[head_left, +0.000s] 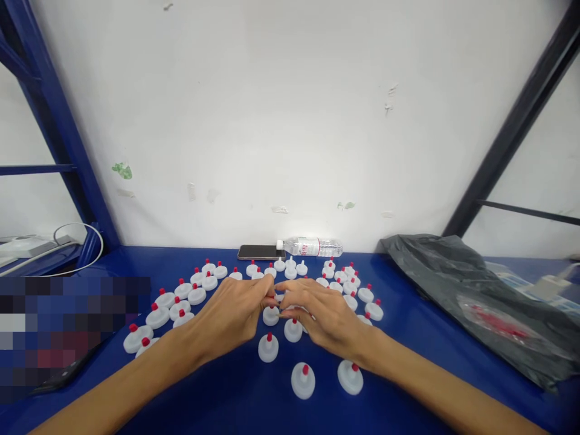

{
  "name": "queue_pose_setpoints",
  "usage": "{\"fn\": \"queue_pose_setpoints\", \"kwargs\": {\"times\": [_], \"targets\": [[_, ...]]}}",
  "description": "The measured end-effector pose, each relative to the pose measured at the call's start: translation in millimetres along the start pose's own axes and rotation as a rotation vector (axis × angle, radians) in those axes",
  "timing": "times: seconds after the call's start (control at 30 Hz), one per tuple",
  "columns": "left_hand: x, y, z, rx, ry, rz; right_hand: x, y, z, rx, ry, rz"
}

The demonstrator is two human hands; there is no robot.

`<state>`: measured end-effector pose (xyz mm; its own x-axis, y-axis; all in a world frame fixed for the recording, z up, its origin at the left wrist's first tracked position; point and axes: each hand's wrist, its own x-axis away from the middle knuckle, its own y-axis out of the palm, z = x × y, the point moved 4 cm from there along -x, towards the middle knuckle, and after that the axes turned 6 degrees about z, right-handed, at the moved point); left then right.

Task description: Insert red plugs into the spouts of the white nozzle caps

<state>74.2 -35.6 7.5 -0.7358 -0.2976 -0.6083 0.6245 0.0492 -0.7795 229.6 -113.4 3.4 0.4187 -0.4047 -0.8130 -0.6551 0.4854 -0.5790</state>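
While fingertips meet: both hands [276, 311] over red-tipped caps [270, 315] on blue table [408, 338].

Caps [268, 348] spread across table [408, 338], phone [258, 252] and bottle [312, 246] behind them, bag [471, 284] at right

No readable text anywhere (label on the water bottle [310, 246] too blurred)

Assembly workshop: blue bench [408, 362], rows of caps [196, 295]
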Motion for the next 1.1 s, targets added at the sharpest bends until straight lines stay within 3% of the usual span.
{"fn": "queue_pose_setpoints", "kwargs": {"times": [0.13,0.3,0.37,0.57,0.7,0.93,1.1], "targets": [[-1.0,1.0,-5.2,-0.025,0.015,-0.033,-1.0,-3.7,1.8,0.056,-0.099,-0.050],[-3.9,2.2,-12.8,-0.187,0.013,-0.045,-4.4,-10.9,11.6,-0.002,0.100,-0.027],[-4.7,2.4,-10.8,-0.236,0.008,-0.040,-5.3,-13.4,10.9,0.003,0.115,0.002],[-5.3,-1.9,5.1,0.076,-0.076,-0.068,-9.1,-15.3,-2.1,0.013,-0.041,0.054],[-6.6,-5.9,8.1,0.157,-0.173,-0.106,-9.7,-13.8,-9.4,0.078,-0.118,0.098],[-7.1,-2.7,6.1,0.221,-0.244,-0.210,-9.4,-9.8,-11.6,0.085,-0.055,0.025],[-16.3,-13.2,-3.1,0.126,-0.250,-0.229,-10.1,-9.8,5.1,0.091,0.128,-0.008]]}}
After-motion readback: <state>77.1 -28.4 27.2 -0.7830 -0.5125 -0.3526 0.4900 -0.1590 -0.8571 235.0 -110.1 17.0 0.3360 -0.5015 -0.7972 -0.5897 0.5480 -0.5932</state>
